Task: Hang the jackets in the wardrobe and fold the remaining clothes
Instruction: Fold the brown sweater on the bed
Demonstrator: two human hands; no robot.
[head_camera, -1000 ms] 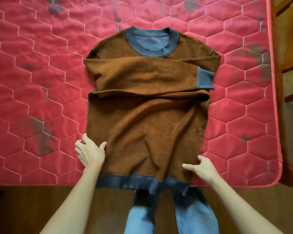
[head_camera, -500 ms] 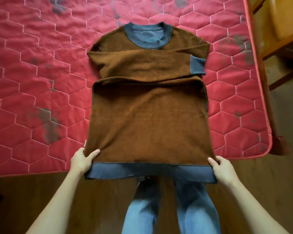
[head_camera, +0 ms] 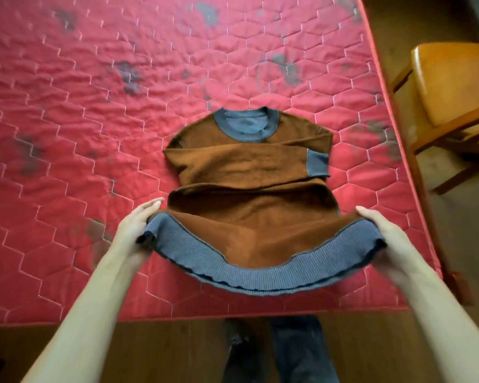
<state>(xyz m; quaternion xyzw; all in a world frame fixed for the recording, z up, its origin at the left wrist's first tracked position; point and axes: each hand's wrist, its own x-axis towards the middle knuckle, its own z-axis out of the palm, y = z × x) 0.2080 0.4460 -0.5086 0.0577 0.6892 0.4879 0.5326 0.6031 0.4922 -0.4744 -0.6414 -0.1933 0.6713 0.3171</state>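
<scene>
A brown sweater [head_camera: 244, 167] with blue-grey collar, cuffs and hem lies on the red quilted mattress [head_camera: 94, 111], both sleeves folded across its chest. Its lower part is raised off the mattress and carried toward the collar, so the blue-grey hem band [head_camera: 260, 275] curves in the air. My left hand [head_camera: 134, 228] grips the hem's left corner. My right hand [head_camera: 382, 233] grips the right corner. Both hands are motion-blurred.
A wooden chair [head_camera: 454, 87] stands to the right of the mattress. The mattress's near edge [head_camera: 177, 319] borders a wooden floor, where my legs in jeans [head_camera: 296, 352] stand. Grey stains dot the mattress surface.
Both hands took hold of the hem corners, then lifted the sweater's bottom up and forward over the mattress. The camera view shifted farther over the bed.
</scene>
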